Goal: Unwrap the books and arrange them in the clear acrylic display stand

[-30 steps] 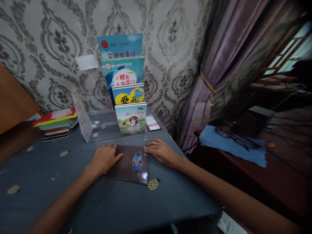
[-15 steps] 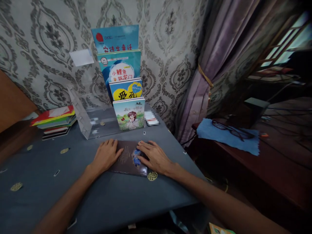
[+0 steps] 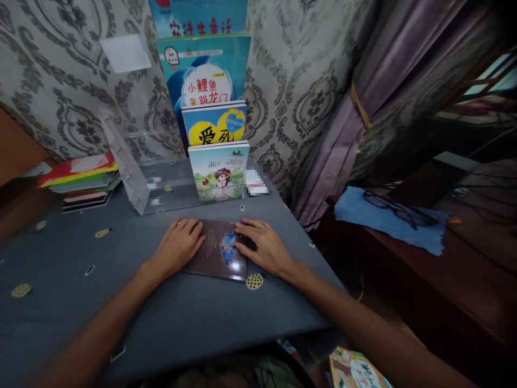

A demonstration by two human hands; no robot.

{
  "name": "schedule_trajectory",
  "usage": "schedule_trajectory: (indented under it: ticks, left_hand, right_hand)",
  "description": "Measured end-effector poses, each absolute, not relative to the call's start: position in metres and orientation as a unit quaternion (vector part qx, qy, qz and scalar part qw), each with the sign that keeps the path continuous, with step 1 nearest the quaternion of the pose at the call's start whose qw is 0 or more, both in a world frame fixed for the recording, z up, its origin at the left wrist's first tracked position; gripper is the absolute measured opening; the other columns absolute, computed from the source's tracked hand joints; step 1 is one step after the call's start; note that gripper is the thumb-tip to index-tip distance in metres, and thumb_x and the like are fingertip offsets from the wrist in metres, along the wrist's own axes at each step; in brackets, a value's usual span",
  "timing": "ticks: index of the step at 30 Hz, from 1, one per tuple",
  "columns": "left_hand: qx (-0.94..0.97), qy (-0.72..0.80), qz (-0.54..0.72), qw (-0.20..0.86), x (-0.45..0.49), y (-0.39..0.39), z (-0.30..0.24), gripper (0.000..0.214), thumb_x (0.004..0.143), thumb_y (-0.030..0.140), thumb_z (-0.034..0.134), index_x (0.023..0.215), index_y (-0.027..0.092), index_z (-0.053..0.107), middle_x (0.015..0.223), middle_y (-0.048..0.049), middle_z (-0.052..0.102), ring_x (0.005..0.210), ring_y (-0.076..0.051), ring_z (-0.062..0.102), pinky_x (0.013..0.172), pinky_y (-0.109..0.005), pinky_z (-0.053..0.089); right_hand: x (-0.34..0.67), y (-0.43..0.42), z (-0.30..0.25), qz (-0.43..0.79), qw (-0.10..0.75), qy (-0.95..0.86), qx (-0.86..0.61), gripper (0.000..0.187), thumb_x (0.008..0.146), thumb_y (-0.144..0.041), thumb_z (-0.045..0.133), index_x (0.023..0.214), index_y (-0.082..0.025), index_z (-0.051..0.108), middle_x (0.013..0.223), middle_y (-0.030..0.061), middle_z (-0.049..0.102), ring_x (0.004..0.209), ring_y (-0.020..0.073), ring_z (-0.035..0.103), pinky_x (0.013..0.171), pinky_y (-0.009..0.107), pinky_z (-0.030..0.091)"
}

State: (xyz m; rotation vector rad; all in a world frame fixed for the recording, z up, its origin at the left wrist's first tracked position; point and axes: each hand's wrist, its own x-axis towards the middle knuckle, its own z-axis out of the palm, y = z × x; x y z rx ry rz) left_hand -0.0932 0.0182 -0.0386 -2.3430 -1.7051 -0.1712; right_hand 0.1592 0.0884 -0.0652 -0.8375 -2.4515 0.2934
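A thin dark brown book (image 3: 214, 261) with a blue floral picture lies flat on the table. My left hand (image 3: 179, 245) rests over its left edge, fingers stretched out. At its right edge lies my right hand (image 3: 264, 248), fingers spread, the tips touching the cover. Just behind the book stands a clear tiered display rack (image 3: 141, 199). Books lean in its right side, one behind another: a pale green book with a cartoon figure (image 3: 220, 175) in front, then a yellow and blue book (image 3: 214, 124), a teal book (image 3: 204, 70) and a taller blue book (image 3: 200, 16).
A pile of colourful books (image 3: 83, 180) lies at the table's back left. A small white card (image 3: 256, 182), partly blurred out, sits right of the rack. Glasses (image 3: 404, 207) rest on a blue cloth (image 3: 359, 213) to the right. An orange book (image 3: 357, 372) shows below the table edge.
The view has tilted down and moved closer to the rack. My right hand has slid slightly towards the book's right edge. My left hand stays at the left edge.
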Motion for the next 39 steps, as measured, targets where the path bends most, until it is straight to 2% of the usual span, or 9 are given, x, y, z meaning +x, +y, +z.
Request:
schedule_trajectory:
  ticks: [2,5,8,14,19,26,32,36,39]
  left_hand:
    - [-0.832,-0.543,-0.078,0.084,-0.092,0.016,-0.039,0.047,0.102,0.046,0.039,0.128,0.013,0.061,0.130,-0.0178,0.063,0.122,-0.031,0.057,0.105,-0.048,0.044]
    - [-0.875,-0.477,-0.077,0.028,-0.090,0.010,-0.037,0.073,0.092,0.070,0.045,0.140,0.016,0.051,0.140,-0.0175,0.056,0.133,-0.033,0.049,0.110,-0.051,0.040]
    - [-0.892,-0.449,-0.059,0.003,-0.089,0.007,-0.034,0.093,0.083,0.081,0.046,0.148,0.015,0.043,0.147,-0.0191,0.050,0.139,-0.035,0.043,0.115,-0.055,0.033]
    - [-0.892,-0.449,-0.057,-0.004,-0.086,0.004,-0.037,0.091,0.086,0.076,0.050,0.153,0.016,0.035,0.149,-0.0192,0.050,0.141,-0.035,0.042,0.117,-0.057,0.032]
    - [-0.904,-0.422,-0.052,0.049,-0.075,-0.003,-0.043,0.068,0.097,0.062,0.041,0.144,0.013,0.046,0.145,-0.0227,0.054,0.140,-0.036,0.046,0.109,-0.053,0.045]
    - [-0.896,-0.397,-0.139,0.145,-0.072,-0.004,-0.043,0.039,0.105,0.035,0.038,0.129,0.011,0.056,0.116,-0.0182,0.073,0.113,-0.030,0.069,0.085,-0.042,0.061]
    - [-0.863,-0.441,-0.209,0.132,-0.080,0.002,-0.025,0.029,0.106,0.027,0.033,0.099,0.018,0.059,0.086,-0.0048,0.075,0.073,-0.016,0.072,0.061,-0.026,0.056]
    - [-0.842,-0.480,-0.224,0.109,-0.086,0.005,-0.010,0.037,0.107,0.029,0.027,0.085,0.021,0.055,0.064,0.0021,0.066,0.053,-0.012,0.063,0.051,-0.023,0.043]
    - [-0.821,-0.498,-0.264,0.092,-0.090,0.007,-0.003,0.039,0.108,0.033,0.026,0.082,0.021,0.053,0.057,0.0050,0.059,0.047,-0.010,0.056,0.049,-0.022,0.038]
  right_hand:
    - [0.160,0.089,-0.066,0.118,0.275,-0.905,-0.304,0.029,0.091,-0.027,0.063,0.118,-0.017,0.069,0.126,0.0134,0.071,0.128,0.0308,0.058,0.103,0.054,0.048]
    - [0.161,0.090,-0.069,0.139,0.284,-0.902,-0.295,0.029,0.091,-0.024,0.061,0.118,-0.019,0.069,0.127,0.0125,0.070,0.126,0.0299,0.060,0.102,0.053,0.049]
    - [0.162,0.090,-0.070,0.158,0.293,-0.897,-0.292,0.028,0.092,-0.022,0.059,0.118,-0.020,0.069,0.127,0.0115,0.070,0.124,0.0289,0.061,0.101,0.052,0.051]
    - [0.162,0.092,-0.072,0.172,0.310,-0.891,-0.283,0.027,0.092,-0.021,0.058,0.117,-0.018,0.070,0.125,0.0130,0.071,0.123,0.0291,0.062,0.101,0.052,0.053]
    - [0.164,0.096,-0.072,0.194,0.318,-0.886,-0.276,0.029,0.094,-0.025,0.059,0.120,-0.018,0.069,0.127,0.0141,0.069,0.125,0.0294,0.059,0.102,0.052,0.053]
    - [0.168,0.102,-0.059,0.283,0.301,-0.861,-0.298,0.035,0.104,-0.039,0.044,0.127,-0.022,0.065,0.126,0.0113,0.069,0.124,0.0264,0.059,0.103,0.050,0.051]
    - [0.172,0.104,-0.055,0.336,0.312,-0.839,-0.293,0.047,0.106,-0.048,0.034,0.125,-0.020,0.065,0.117,0.0116,0.070,0.110,0.0239,0.065,0.097,0.044,0.053]
    - [0.170,0.106,-0.058,0.362,0.322,-0.829,-0.279,0.044,0.097,-0.055,0.054,0.119,-0.021,0.069,0.110,0.0104,0.072,0.103,0.0242,0.068,0.090,0.041,0.055]
    - [0.165,0.107,-0.062,0.378,0.343,-0.806,-0.300,0.036,0.087,-0.047,0.070,0.114,-0.022,0.072,0.102,0.0078,0.074,0.095,0.0232,0.070,0.086,0.039,0.056]
